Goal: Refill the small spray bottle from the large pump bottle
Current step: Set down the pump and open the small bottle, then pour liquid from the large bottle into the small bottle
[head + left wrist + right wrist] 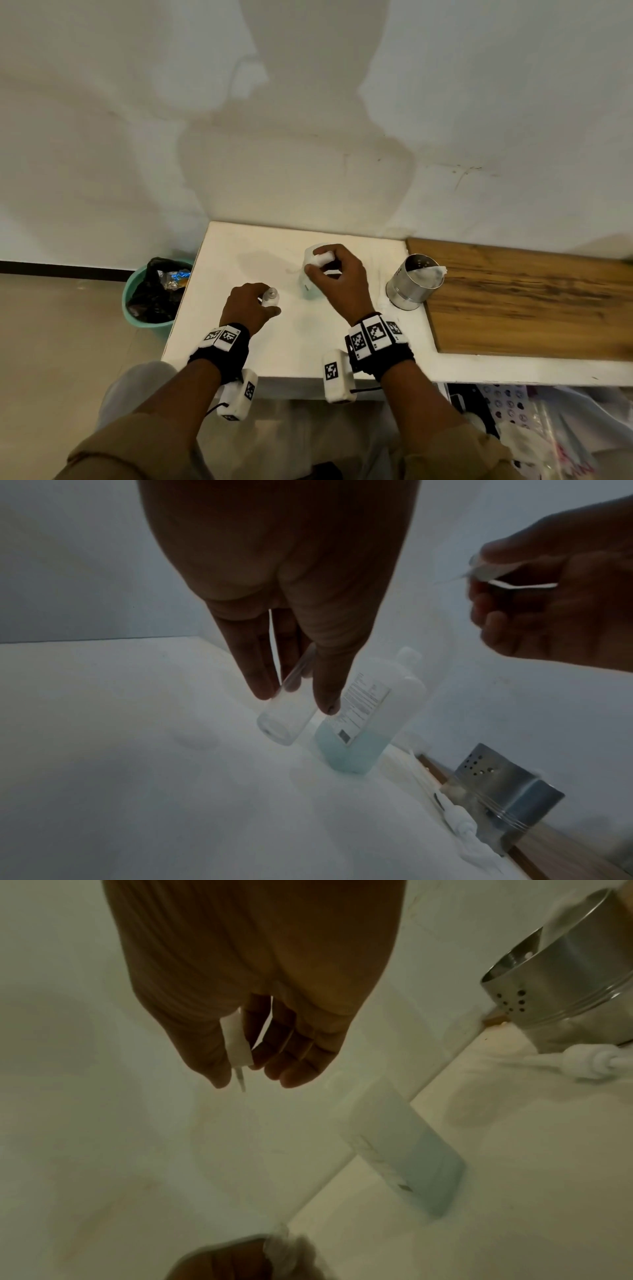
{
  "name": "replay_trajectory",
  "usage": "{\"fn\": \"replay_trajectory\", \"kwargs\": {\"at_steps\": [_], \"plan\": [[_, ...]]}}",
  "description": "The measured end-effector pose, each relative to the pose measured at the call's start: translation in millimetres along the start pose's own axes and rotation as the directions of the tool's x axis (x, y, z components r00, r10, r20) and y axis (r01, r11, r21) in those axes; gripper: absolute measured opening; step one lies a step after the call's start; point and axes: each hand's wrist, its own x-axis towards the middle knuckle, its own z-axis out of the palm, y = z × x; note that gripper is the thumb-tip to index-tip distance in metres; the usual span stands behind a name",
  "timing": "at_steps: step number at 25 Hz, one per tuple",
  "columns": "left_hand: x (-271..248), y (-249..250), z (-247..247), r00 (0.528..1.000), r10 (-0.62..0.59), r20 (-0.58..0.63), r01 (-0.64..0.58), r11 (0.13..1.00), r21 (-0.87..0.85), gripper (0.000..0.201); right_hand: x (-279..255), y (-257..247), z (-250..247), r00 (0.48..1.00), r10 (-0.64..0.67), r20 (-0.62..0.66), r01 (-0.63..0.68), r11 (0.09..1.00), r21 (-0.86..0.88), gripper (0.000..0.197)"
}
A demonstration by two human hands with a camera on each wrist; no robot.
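On the white table (246,246), my left hand (264,304) grips the small clear spray bottle (271,296), whose threaded neck is uncovered. In the left wrist view the small bottle (287,718) hangs tilted between the fingers (325,696), just off the surface. My right hand (317,262) pinches the white spray head (322,258) with its thin dip tube (241,1080), above the large bottle (308,289). The large bottle (369,718) stands upright with pale blue liquid low inside. Its white pump (457,821) lies on the table.
A steel perforated canister (412,282) with a white tissue stands right of the large bottle, beside a wooden board (531,301). A green bin (137,308) with a black bag sits on the floor to the left. The wall runs right behind the table.
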Motion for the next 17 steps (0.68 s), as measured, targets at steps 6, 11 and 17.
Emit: {"fn": "replay_trajectory", "kwargs": {"at_steps": [6, 11, 17], "plan": [[15.8, -15.6, -5.2, 0.999, -0.037, -0.022, 0.038, 0.999, 0.034, 0.039, 19.6, 25.6, -62.9, 0.934, 0.093, -0.346, -0.113, 0.993, -0.037, 0.026], [22.1, -28.8, 1.6, 0.998, -0.052, -0.029, 0.053, 0.998, 0.044, 0.036, 19.1, 73.9, -77.9, 0.840, 0.270, -0.471, -0.372, 0.918, -0.136, 0.029], [26.6, -36.7, 6.3, 0.999, -0.022, -0.041, 0.024, 0.999, 0.029, 0.033, 9.4, 124.2, -78.7, 0.781, 0.392, -0.486, -0.547, 0.805, -0.229, 0.026]]}}
